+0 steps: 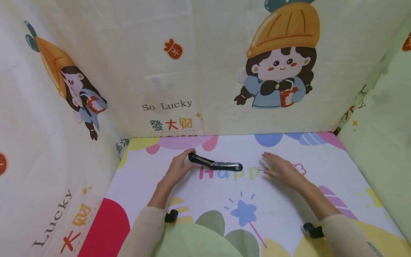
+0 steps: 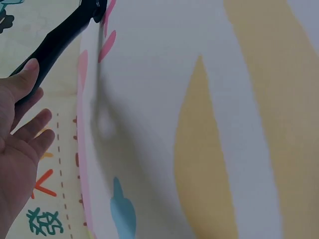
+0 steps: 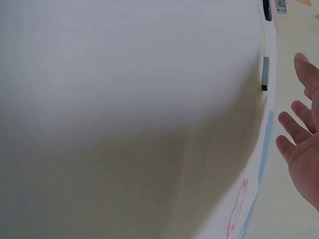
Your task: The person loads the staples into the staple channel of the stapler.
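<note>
Left hand [image 1: 180,166] pinches the left end of an unfolded, black, metal-railed stapler [image 1: 213,164] at frame centre. Right hand [image 1: 285,172], fingers extended, empty, is near a slim grey metal strip [image 1: 261,169], right of centre.

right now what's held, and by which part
The left hand holds the opened stapler by its end farther from the right hand, which holds nothing.

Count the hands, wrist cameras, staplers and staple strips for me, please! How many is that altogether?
Left hand and right hand: 2
Left wrist camera and right wrist camera: 2
Opened black stapler: 1
Staple strip: 1
Total: 6
</note>
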{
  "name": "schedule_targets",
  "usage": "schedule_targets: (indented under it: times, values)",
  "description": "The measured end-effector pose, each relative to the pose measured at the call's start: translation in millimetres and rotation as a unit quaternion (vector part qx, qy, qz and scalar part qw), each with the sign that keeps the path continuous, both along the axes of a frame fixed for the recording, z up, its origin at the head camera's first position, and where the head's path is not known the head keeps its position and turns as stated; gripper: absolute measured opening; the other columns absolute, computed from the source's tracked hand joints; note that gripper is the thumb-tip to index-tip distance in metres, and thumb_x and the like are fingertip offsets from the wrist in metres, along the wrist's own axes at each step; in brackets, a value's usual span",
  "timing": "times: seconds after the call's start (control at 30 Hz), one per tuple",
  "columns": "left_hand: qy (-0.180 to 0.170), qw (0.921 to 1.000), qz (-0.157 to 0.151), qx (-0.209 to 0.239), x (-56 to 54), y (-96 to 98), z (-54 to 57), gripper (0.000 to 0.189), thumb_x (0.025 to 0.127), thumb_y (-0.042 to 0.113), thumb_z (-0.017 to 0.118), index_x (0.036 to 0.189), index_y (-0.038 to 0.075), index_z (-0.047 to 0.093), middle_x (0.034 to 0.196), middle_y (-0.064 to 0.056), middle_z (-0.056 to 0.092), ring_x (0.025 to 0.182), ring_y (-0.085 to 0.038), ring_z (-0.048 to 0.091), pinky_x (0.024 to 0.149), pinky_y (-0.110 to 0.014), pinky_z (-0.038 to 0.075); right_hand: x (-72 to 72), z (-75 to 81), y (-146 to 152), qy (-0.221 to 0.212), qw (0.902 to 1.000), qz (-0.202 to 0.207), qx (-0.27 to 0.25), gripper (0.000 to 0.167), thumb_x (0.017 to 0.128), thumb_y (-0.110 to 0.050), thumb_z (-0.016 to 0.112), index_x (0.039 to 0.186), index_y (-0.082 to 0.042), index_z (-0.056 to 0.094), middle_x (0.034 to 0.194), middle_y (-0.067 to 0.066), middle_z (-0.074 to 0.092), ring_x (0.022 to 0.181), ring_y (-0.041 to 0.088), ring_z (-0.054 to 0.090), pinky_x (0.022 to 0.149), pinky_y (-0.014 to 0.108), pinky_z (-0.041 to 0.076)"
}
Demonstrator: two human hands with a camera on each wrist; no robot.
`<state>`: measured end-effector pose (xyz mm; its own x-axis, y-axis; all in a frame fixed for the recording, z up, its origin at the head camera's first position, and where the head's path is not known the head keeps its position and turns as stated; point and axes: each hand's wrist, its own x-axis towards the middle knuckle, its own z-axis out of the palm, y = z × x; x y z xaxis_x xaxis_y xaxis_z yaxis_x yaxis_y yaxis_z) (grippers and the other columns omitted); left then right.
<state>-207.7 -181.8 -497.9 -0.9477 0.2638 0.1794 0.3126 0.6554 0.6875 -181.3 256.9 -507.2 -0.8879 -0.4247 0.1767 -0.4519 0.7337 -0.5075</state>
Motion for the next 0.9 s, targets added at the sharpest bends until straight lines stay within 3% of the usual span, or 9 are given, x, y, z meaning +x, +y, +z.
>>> schedule_targets:
  times: [0.2, 0.43, 0.63, 0.9]
  values:
    - [-0.008, 0.9976, 0.005, 0.068, -1.0, 3.1, -4.1, 0.047, 0.088, -0.001, 0.078, 0.132, 0.006, 0.064, 0.132, -0.012, 0.069, 0.128, -0.030, 0.064, 0.110, -0.045, 0.051, -4.2, -8.1, -6.6, 0.012, 0.9999, -0.001, 0.000, 0.062, 0.088, -0.016, 0.082, 0.141, 0.004, 0.058, 0.138, 0.027, 0.059, 0.128, 0.048, 0.056, 0.105, 0.064, 0.047]
    - [-0.044, 0.9909, 0.024, 0.125, 2.2, 9.7, -1.3, 0.043, 0.089, -0.005, 0.076, 0.129, 0.005, 0.065, 0.130, -0.017, 0.068, 0.119, -0.034, 0.067, 0.099, -0.038, 0.058, -7.8, -12.1, -11.2, -0.012, 0.9998, -0.008, 0.011, 0.051, 0.090, -0.013, 0.080, 0.136, 0.000, 0.064, 0.124, 0.019, 0.065, 0.111, 0.037, 0.064, 0.097, 0.056, 0.054]
    - [-0.058, 0.9872, 0.052, 0.140, 3.2, 14.0, -0.4, 0.045, 0.087, -0.006, 0.077, 0.130, 0.003, 0.065, 0.129, -0.016, 0.068, 0.115, -0.035, 0.068, 0.098, -0.043, 0.058, -10.7, -14.3, -14.7, -0.010, 0.9995, -0.012, 0.027, 0.037, 0.089, -0.009, 0.080, 0.123, 0.000, 0.070, 0.111, 0.012, 0.067, 0.100, 0.029, 0.063, 0.090, 0.050, 0.056]
    - [-0.053, 0.9849, 0.053, 0.156, 1.9, 14.9, -3.5, 0.047, 0.085, -0.011, 0.076, 0.129, 0.000, 0.065, 0.129, -0.017, 0.069, 0.116, -0.037, 0.069, 0.100, -0.049, 0.057, -13.9, -20.9, -14.4, 0.026, 0.9993, -0.001, 0.026, 0.019, 0.086, -0.001, 0.080, 0.104, -0.002, 0.073, 0.096, 0.007, 0.065, 0.091, 0.026, 0.064, 0.085, 0.046, 0.056]
